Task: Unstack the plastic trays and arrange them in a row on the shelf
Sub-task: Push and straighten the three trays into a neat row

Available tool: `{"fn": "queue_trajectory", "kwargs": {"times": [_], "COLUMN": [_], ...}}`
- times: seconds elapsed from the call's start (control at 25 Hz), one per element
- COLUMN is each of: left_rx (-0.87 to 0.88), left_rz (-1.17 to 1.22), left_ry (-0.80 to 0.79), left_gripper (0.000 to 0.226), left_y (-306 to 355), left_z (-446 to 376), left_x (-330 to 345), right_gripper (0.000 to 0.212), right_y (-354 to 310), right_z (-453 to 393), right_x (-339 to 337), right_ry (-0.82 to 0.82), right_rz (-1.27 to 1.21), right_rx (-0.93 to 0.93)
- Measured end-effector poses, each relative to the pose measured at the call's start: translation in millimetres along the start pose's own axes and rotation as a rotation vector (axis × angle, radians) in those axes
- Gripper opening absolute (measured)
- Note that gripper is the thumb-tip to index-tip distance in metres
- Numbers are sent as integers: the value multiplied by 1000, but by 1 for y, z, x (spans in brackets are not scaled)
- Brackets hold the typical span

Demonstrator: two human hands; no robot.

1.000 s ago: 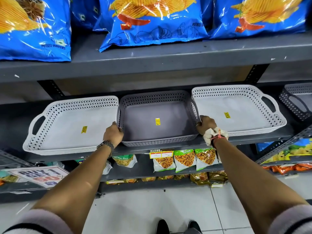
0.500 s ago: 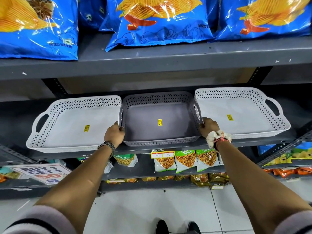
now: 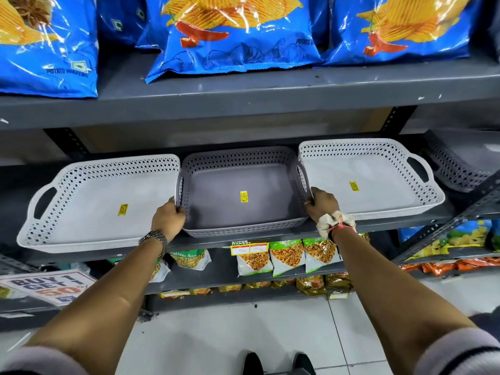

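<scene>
Three perforated plastic trays sit side by side on the grey middle shelf (image 3: 378,226). A white tray (image 3: 89,207) is on the left, a grey tray (image 3: 238,182) in the middle, a second white tray (image 3: 378,182) on the right. Each has a yellow price sticker. My left hand (image 3: 169,217) grips the grey tray's left handle. My right hand (image 3: 322,204) grips its right handle. Another grey tray (image 3: 457,166) lies further right, partly cut off by a shelf post.
Blue potato wafer bags (image 3: 235,36) fill the shelf above. Snack packets (image 3: 286,255) line the lower shelves. A "Buy 1 Get 1" sign (image 3: 46,285) leans at lower left. A slanted metal shelf post (image 3: 460,220) crosses at right. White floor tiles and my shoes (image 3: 276,361) are below.
Both hands stay on the grey tray's handles, and it has slid slightly further back on the shelf. My view has shifted a little to the left.
</scene>
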State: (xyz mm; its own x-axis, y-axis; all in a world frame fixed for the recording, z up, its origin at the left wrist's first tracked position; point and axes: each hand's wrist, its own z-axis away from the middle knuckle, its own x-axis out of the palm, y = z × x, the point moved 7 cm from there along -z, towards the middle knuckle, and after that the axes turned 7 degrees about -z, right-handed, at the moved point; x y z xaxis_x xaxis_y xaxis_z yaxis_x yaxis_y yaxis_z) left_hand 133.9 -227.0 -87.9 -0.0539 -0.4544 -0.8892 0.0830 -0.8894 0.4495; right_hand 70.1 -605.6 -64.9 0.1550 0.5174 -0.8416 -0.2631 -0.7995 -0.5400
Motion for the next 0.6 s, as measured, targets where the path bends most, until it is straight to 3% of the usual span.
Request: {"fn": "queue_trajectory", "kwargs": {"times": [0.28,0.44,0.6], "left_rx": [-24,-14,52], "left_rz": [51,128,-122], "left_ry": [-5,-37,93], "left_gripper": [9,33,51], "left_y": [0,-1,-13], "left_z": [2,1,5], "left_x": [0,-6,-26], "right_gripper": [19,18,22], "right_y": [3,9,13], "right_z": [-2,-7,-8], "right_x": [2,0,-4], "right_ry": [13,-2,-57], "right_rz": [-3,-48,-72], "right_rx": [6,42,39]}}
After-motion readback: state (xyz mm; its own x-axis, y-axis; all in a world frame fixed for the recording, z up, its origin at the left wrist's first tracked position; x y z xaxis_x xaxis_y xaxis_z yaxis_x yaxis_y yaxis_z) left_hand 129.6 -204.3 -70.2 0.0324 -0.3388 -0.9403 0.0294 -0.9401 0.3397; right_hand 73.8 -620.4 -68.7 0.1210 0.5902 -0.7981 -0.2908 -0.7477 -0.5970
